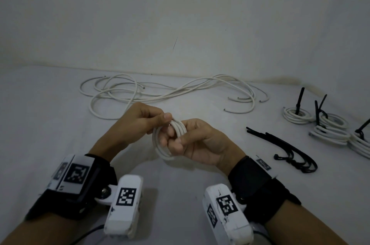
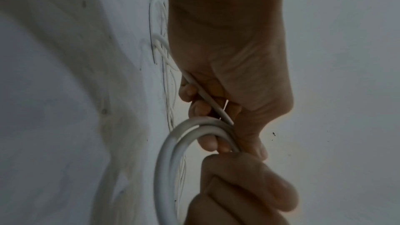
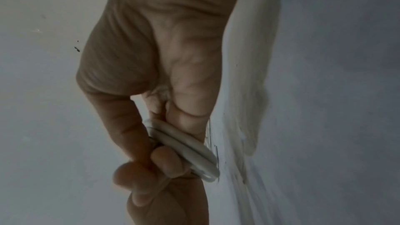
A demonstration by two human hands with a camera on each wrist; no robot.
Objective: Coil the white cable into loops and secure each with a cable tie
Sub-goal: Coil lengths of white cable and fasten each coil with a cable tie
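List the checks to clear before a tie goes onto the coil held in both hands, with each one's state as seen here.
1. Coil formed into stacked loops: ok.
2. Left hand pinches the coil's top: ok.
3. Right hand grips the coil's side, turns bunched together: ok.
4. Cable's free end tucked in: cannot tell; the fingers hide it.
5. Loose cable ties lying on the table right of the right hand: ok.
6. A hand free to pick up a tie: not ok; both hold the coil.
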